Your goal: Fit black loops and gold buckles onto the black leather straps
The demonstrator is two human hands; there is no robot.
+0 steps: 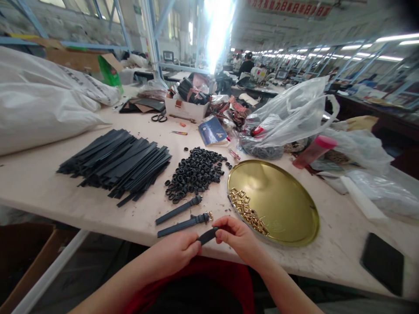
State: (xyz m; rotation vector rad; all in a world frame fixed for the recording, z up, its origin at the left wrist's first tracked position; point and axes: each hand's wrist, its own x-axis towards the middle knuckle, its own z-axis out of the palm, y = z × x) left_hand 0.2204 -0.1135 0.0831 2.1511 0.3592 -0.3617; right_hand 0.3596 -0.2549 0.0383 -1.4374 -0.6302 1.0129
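A short dark strap [207, 236] is stretched between my two hands at the table's front edge. My left hand [183, 248] is closed around its left end. The thumb and fingers of my right hand [234, 235] pinch its right end, where a small dark loop seems to sit, partly hidden. Just beyond lie two straps, one with a gold buckle [209, 216] and another strap [179, 209] behind it. A heap of small black loops [196, 172] is farther back. To the right, gold buckles [247, 209] lie along the near left side of a round gold tray [288, 196].
Many black strips [114, 161] are piled at left, beside a large white sack [42, 100]. Scissors [159, 117], a blue booklet [212, 131], a white box [186, 109] and plastic bags [288, 113] stand behind. A pink-capped bottle [314, 151] and a phone-like black slab [382, 262] are at right.
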